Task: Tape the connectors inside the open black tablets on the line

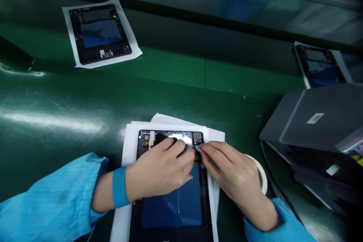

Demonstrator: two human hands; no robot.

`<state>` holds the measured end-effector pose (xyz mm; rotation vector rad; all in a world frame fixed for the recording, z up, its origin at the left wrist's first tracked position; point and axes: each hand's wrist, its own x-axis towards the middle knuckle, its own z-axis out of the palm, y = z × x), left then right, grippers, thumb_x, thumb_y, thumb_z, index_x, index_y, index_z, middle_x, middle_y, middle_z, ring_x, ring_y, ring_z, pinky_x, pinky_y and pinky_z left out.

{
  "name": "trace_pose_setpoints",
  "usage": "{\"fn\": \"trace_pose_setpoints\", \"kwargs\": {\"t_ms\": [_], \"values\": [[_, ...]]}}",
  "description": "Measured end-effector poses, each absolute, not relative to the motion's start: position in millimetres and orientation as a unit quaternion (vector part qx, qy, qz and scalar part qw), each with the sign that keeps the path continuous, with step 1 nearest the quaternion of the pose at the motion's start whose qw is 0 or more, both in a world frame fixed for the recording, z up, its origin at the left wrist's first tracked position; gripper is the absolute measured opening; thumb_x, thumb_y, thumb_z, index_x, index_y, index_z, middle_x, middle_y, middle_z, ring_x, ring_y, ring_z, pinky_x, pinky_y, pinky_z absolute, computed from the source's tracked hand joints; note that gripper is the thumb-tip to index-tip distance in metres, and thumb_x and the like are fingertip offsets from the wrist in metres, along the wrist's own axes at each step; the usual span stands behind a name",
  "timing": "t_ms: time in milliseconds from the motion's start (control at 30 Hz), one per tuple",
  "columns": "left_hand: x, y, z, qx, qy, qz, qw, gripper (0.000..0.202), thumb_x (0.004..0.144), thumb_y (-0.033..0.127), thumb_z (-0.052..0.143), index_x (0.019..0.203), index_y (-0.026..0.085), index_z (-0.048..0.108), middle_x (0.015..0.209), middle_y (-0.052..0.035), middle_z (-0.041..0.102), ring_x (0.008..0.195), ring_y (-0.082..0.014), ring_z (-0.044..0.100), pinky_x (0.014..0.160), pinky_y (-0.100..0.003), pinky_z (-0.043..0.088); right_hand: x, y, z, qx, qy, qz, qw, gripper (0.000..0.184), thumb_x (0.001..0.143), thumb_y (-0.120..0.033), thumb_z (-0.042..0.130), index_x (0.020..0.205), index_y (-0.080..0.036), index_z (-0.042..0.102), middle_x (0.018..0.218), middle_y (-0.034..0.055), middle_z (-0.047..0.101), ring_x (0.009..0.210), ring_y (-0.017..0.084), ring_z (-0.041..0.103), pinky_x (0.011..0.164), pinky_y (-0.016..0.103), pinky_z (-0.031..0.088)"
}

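Observation:
An opened tablet with a dark frame and a blue central panel lies on stacked white sheets in front of me. Over its upper part is my left hand, its fingers curled together and hiding whatever is under or in them. A blue band circles that wrist. At the tablet's upper right edge my right hand pinches a small pale piece, which looks like tape. A whitish strip is stuck near the tablet's upper left corner. Behind my right wrist, a cream-coloured roll of tape is partly hidden.
On a green conveyor-like strip beyond the green bench, another opened tablet lies on white paper at the left. One more is at the far right, partly behind a dark grey box-shaped device. A cable runs beside it.

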<state>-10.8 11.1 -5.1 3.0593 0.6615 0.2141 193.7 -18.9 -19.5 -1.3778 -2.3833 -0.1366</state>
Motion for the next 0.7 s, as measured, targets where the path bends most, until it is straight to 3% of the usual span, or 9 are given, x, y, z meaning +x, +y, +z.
{"fn": "trace_pose_setpoints", "kwargs": {"t_ms": [233,400,533,700], "values": [[-12.4,12.3,-4.1,0.975,0.209,0.072,0.001,0.032,0.093,0.036,0.048,0.103,0.010,0.064,0.106,-0.0095,0.059,0.094,-0.0245,0.053,0.072,-0.036,0.040,190.8,-13.2,-12.0,-0.480,-0.859,-0.003,0.178,0.016,0.090,-0.016,0.050,0.088,-0.016,0.066,0.083,0.0045,0.064,0.071,0.013,0.056,0.065,0.026,0.045],[-9.6,11.9,-4.3,0.976,0.211,0.050,0.007,0.035,0.091,0.038,0.051,0.107,0.009,0.063,0.103,-0.0084,0.060,0.092,-0.0238,0.053,0.071,-0.036,0.041,185.3,-17.8,-4.5,-0.462,-0.881,-0.036,0.098,0.017,0.088,-0.013,0.049,0.089,-0.013,0.067,0.078,0.0053,0.061,0.069,0.016,0.050,0.063,0.031,0.041],[-8.8,10.0,2.5,0.977,0.210,0.039,0.006,0.040,0.091,0.040,0.052,0.113,0.008,0.059,0.102,-0.0091,0.061,0.093,-0.0242,0.054,0.074,-0.036,0.044,182.6,-33.1,-6.1,-0.469,-0.878,-0.077,0.060,0.028,0.087,-0.014,0.047,0.109,-0.009,0.063,0.083,0.0071,0.061,0.071,0.018,0.050,0.065,0.034,0.040],[-71.6,58.8,30.8,0.944,0.327,0.037,-0.020,0.035,0.095,0.038,0.047,0.115,0.011,0.059,0.110,-0.0086,0.061,0.099,-0.0212,0.055,0.085,-0.036,0.047,192.3,-51.7,-22.2,-0.499,-0.859,-0.009,0.111,0.043,0.091,-0.030,0.043,0.129,-0.010,0.050,0.105,0.0116,0.063,0.090,0.023,0.054,0.078,0.037,0.045]]}}
